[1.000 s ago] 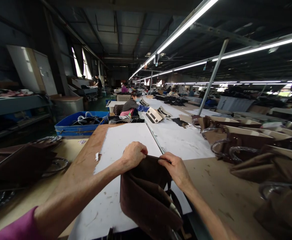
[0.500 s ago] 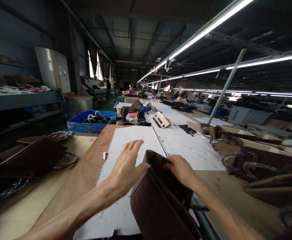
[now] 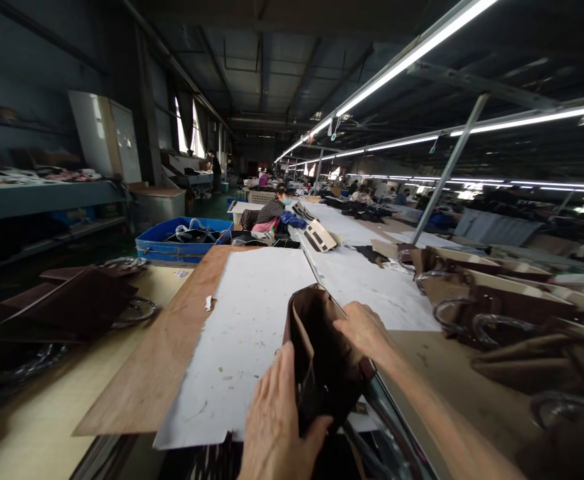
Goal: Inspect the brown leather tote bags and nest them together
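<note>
A dark brown handbag (image 3: 299, 320) stands with its mouth open toward me, showing a tan and dark lining. My right hand (image 3: 365, 333) grips its right-hand rim, the fingers curled over the edge. On the near left side, my left hand (image 3: 279, 413) holds the bag's wall, fingers along the outside and thumb bent over the edge. The bag rests over a white sheet (image 3: 242, 333) and the dark table edge. Its lower part is partly hidden by my left hand and shadow.
Several brown bags with plastic-wrapped handles (image 3: 517, 307) line the right table. More brown bag pieces (image 3: 82, 300) lie at the left. A blue bin (image 3: 182, 250) stands ahead left; beyond it sits a co-worker in a checked top (image 3: 271, 212). A slanted metal post (image 3: 449, 170) rises at right.
My left hand has dropped from the bag's far corner to its near left side and closed there. The bag's mouth has turned toward me and widened. My right hand still grips the rim.
</note>
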